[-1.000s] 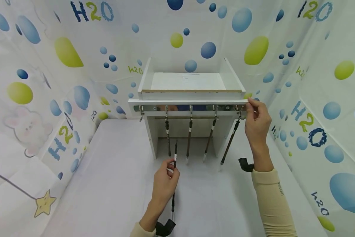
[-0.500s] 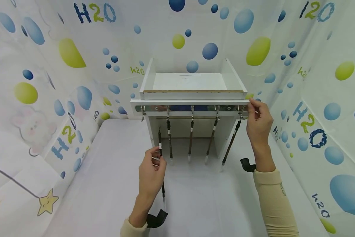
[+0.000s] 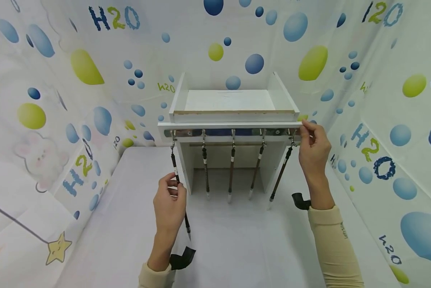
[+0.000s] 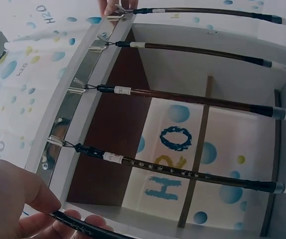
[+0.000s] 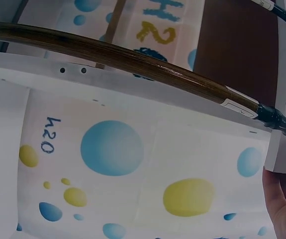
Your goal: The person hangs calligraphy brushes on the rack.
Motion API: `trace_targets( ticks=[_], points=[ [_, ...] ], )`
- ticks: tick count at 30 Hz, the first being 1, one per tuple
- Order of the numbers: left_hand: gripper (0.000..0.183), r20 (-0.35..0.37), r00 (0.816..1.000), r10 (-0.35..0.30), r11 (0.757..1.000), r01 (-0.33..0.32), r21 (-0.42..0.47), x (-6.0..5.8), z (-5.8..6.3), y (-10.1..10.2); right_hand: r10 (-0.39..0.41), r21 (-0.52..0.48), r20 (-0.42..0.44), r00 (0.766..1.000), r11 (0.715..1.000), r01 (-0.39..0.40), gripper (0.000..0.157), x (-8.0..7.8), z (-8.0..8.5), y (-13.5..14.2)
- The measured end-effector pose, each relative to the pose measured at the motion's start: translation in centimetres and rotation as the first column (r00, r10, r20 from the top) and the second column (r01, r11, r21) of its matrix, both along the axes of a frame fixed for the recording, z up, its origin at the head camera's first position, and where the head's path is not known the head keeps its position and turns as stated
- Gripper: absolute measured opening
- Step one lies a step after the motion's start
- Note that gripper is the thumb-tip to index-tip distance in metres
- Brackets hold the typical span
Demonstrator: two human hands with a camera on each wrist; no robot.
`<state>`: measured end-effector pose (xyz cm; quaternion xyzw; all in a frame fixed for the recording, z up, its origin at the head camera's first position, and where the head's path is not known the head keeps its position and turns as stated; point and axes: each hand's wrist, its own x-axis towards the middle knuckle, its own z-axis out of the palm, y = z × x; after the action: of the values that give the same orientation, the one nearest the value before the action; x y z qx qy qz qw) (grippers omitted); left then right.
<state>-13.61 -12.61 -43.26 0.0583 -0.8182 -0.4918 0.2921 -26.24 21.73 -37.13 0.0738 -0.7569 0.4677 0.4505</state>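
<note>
My left hand [image 3: 169, 204] pinches a dark calligraphy brush [image 3: 174, 160] by its handle, below a white label. The brush's top end is at the leftmost hook [image 3: 173, 137] of a metal hook strip; whether its loop is over the hook is too small to tell. In the left wrist view, fingers and thumb wrap the same dark handle [image 4: 85, 228]. The right hand [image 3: 314, 150] grips the right end of the white rack's front board [image 3: 229, 125]. Beside it, another brush [image 5: 157, 64] hangs from the rightmost hook, seen close in the right wrist view.
Several brushes, among them a brown one [image 3: 231, 170], hang in a row from the other hooks, tips down with clear ends. The white rack has an open tray [image 3: 233, 100] on top. It stands on a white surface [image 3: 129, 208] against a dotted backdrop [image 3: 201, 32].
My left hand has carried the brush left and upward, from among the hanging brushes to the leftmost hook, which was bare before. The right hand has kept its grip on the board's end.
</note>
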Motion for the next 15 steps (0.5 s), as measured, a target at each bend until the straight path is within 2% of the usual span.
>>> trace_targets(
  ticks=[15],
  points=[
    [0.035, -0.013, 0.999, 0.032, 0.998, -0.033, -0.053, -0.2, 0.23, -0.46, 0.005, -0.007, 0.001, 1.0, 1.0, -0.005, 0.025, 0.18, 0.26, -0.05]
  ],
)
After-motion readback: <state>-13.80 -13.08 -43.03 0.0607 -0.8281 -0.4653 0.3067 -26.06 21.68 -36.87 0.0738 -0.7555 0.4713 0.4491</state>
